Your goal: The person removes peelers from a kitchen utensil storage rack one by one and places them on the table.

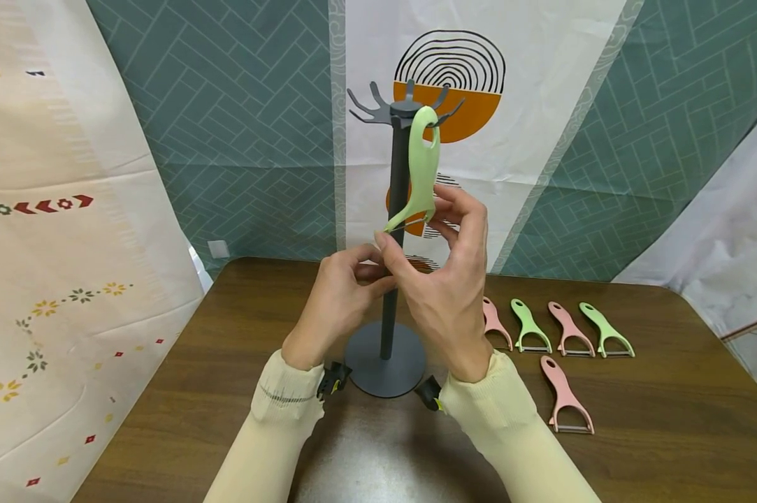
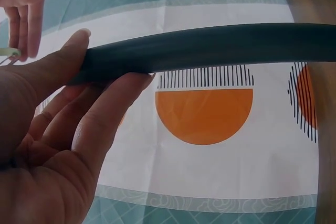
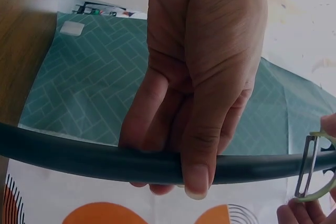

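A light green Y-shaped peeler [image 1: 423, 164] hangs by its handle hole at a right-hand hook of the dark grey stand [image 1: 387, 314], blade end down. My right hand [image 1: 450, 279] holds the peeler's head from below, thumb at one end of the blade [image 3: 307, 166] and fingers at the other. Lower down, my left hand [image 1: 343, 290] grips the stand's pole [image 2: 210, 48] between thumb and fingers. The right wrist view shows the left hand [image 3: 205, 82] around the pole, with the right hand's fingertips [image 3: 310, 213] at the edge.
To the right on the wooden table [image 1: 667, 433] lie several more peelers: a row of pink and green ones, such as a green peeler [image 1: 529, 327], and a pink peeler [image 1: 563, 395] nearer me. The stand's round base [image 1: 365, 367] rests mid-table, before a patterned cloth backdrop [image 1: 258, 105].
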A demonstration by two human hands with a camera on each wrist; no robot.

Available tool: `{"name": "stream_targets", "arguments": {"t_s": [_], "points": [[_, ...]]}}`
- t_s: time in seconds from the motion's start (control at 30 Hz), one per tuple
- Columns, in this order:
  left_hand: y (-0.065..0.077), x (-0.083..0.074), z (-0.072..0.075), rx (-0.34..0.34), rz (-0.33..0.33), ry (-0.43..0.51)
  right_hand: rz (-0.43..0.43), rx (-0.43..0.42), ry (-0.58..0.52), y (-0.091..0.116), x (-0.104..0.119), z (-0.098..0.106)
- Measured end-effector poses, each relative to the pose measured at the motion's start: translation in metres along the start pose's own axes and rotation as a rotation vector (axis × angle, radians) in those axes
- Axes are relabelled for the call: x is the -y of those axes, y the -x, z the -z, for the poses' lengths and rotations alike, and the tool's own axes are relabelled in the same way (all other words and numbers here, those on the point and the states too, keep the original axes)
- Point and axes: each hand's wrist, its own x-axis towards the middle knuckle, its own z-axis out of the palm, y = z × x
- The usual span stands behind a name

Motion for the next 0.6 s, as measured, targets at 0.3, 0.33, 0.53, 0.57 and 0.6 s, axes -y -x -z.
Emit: {"name": "stream_targets", "arguments": {"t_s": [0.3, 0.33, 0.53, 0.57, 0.6], "points": [[0.0012, -0.0005, 0.001, -0.003, 0.007, -0.022, 0.014, 0.006, 0.056, 0.0008, -0.0017, -0.0067], [0.0012, -0.0006, 0.0011, 0.0, 0.003, -0.02, 0.012, 0.003, 0.055, 0.0013, -0.0024, -0.0073], [0.0009, -0.0009, 0.0002, 0.008, -0.019, -0.002, 0.023, -0.024, 0.038, 0.004, -0.0037, -0.0063], [0.0009, -0.0009, 0.0001, 0.005, -0.021, -0.003, 0.029, -0.028, 0.036, 0.0043, -0.0038, -0.0059], [0.0009, -0.0007, -0.0001, 0.001, -0.022, -0.005, 0.036, -0.033, 0.036, 0.0046, -0.0039, -0.0054]]}}
